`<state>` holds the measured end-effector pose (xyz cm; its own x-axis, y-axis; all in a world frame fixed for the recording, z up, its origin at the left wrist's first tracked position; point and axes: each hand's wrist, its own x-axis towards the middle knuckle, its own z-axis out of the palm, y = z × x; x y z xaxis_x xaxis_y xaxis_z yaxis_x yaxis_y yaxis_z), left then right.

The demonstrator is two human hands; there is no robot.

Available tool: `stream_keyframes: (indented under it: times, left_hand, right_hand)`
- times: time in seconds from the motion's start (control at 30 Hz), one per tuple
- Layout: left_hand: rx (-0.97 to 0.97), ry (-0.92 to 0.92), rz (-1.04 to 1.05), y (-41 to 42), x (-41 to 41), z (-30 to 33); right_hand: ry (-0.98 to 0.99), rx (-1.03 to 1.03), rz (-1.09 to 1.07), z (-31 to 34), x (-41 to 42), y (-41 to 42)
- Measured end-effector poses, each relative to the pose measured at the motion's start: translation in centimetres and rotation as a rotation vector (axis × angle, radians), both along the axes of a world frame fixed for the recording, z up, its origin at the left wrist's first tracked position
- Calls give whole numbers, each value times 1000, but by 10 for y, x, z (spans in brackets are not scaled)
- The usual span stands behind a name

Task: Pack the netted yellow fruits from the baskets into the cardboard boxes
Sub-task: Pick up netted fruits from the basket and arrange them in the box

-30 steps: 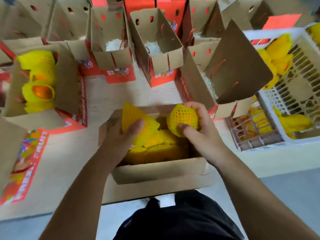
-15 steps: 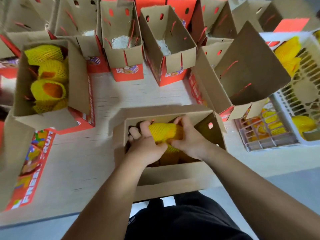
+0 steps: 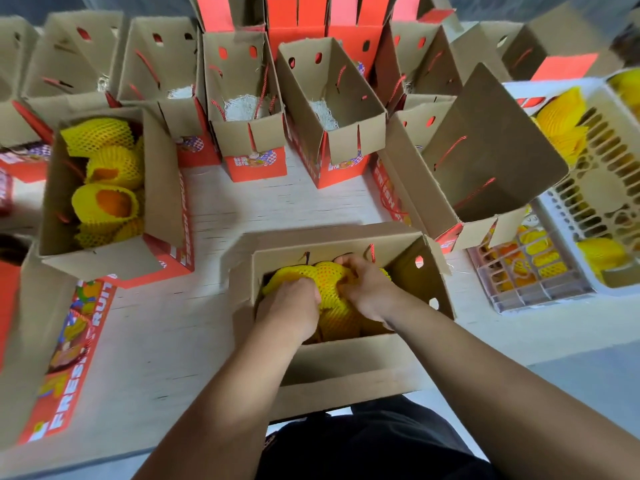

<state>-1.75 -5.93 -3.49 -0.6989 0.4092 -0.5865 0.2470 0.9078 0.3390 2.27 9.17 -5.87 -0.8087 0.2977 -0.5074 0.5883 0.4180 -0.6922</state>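
Note:
An open cardboard box (image 3: 349,365) stands at the table's near edge, holding several yellow netted fruits (image 3: 329,277). Both my hands are down inside it. My left hand (image 3: 292,306) grips the netted fruit at the left, fingers curled into the net. My right hand (image 3: 363,285) grips the same cluster from the right. The fruit under my palms is mostly hidden. At the right, a white basket (image 3: 568,216) and a pink crate (image 3: 533,292) under it hold more netted fruits (image 3: 601,252).
A box full of netted fruits (image 3: 104,188) stands at the left. Several open boxes (image 3: 332,109) with white padding line the back; one tilted box (image 3: 485,161) leans beside the basket. A flat printed carton (image 3: 65,362) lies at the near left.
The two fruits held above the box a second ago have gone down into it. Both hands followed and now press and grip them inside the box.

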Motion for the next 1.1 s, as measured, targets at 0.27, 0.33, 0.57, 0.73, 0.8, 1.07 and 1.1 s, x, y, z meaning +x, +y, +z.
stream_keyframes:
  times: [0.27, 0.33, 0.57, 0.73, 0.8, 1.07, 1.1]
  left_hand:
    - [365, 130, -44, 41, 7, 43]
    - [506, 114, -47, 67, 9, 50]
    - [912, 107, 15, 200, 43, 63]
    - [983, 124, -23, 330, 73, 63]
    - [976, 116, -34, 381, 81, 58]
    - [534, 478, -234, 485, 53, 24]
    - [480, 549, -248, 488, 46, 24]
  right_hand:
    - [88, 115, 114, 54, 31, 36]
    - [182, 114, 97, 70, 40, 51]
    - [431, 153, -133, 110, 76, 156]
    - [543, 92, -337, 107, 106, 268]
    - [515, 68, -368, 101, 114, 317]
    - [361, -32, -199, 52, 107, 452]
    - [322, -38, -154, 46, 100, 462]
